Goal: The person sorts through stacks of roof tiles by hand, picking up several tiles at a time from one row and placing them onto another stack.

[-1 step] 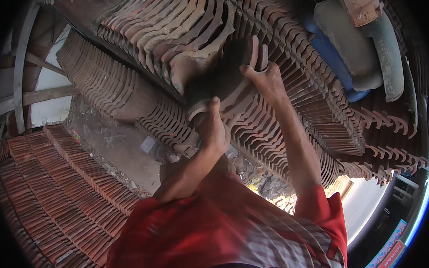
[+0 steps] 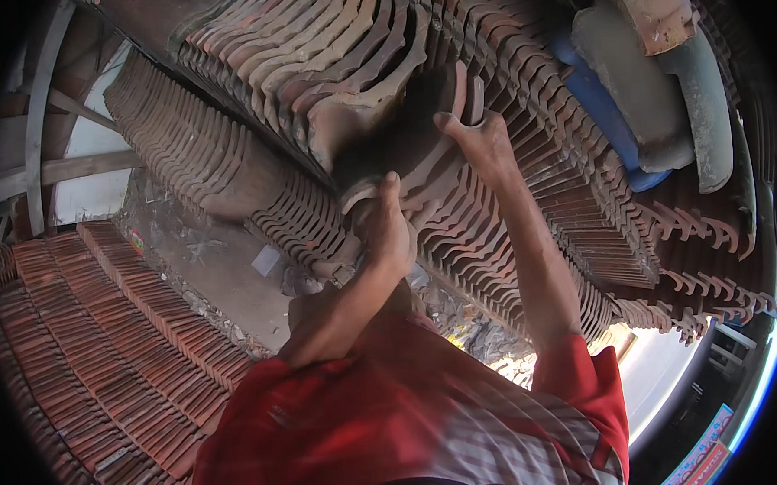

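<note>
A dark, curved clay roof tile (image 2: 406,145) lies between my hands, in front of a row of upright tiles. My right hand (image 2: 483,145) grips its right end, thumb on the near side and the other fingers mostly hidden behind the rim. At the lower left end, my left hand (image 2: 390,238) is closed on the edge, its thumb pointing up. Whether a second tile is in the same grip, I cannot tell. Pale, wavy-edged tiles (image 2: 311,59) stand packed just beyond the held one.
More tile rows (image 2: 189,138) run along the left, with stacked red tiles (image 2: 123,315) at the lower left. Stacked tiles (image 2: 567,165) fill the right side. Larger grey curved pieces (image 2: 628,76) and a blue object (image 2: 604,112) lie at the upper right. Rubble covers part of the dirt floor (image 2: 233,258).
</note>
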A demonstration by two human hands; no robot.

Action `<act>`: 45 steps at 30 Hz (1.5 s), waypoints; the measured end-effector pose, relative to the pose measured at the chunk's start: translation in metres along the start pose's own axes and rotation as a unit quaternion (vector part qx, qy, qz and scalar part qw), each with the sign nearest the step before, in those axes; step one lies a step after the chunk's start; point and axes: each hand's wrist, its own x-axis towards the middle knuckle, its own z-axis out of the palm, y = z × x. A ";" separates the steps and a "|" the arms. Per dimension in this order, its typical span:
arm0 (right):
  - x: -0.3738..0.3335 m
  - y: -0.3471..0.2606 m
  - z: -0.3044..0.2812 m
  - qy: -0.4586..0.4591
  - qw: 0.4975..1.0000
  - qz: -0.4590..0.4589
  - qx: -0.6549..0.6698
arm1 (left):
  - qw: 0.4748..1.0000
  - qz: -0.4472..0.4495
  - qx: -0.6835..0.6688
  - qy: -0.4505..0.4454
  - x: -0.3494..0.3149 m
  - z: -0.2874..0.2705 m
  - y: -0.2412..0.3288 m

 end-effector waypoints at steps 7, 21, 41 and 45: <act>0.052 0.038 0.029 0.030 0.990 -0.080 0.115 | 0.979 0.136 0.152 0.013 0.052 0.005 0.018; 0.046 0.090 0.039 0.002 0.951 -0.024 0.310 | 0.910 -0.068 0.406 -0.044 -0.011 -0.122 -0.011; -0.053 0.121 0.349 -0.395 0.914 0.063 -0.070 | 0.898 0.005 0.268 0.348 -0.069 -0.485 0.146; 0.025 0.099 0.426 -0.303 0.952 0.039 -0.022 | 0.895 0.015 0.324 0.306 -0.070 -0.526 0.185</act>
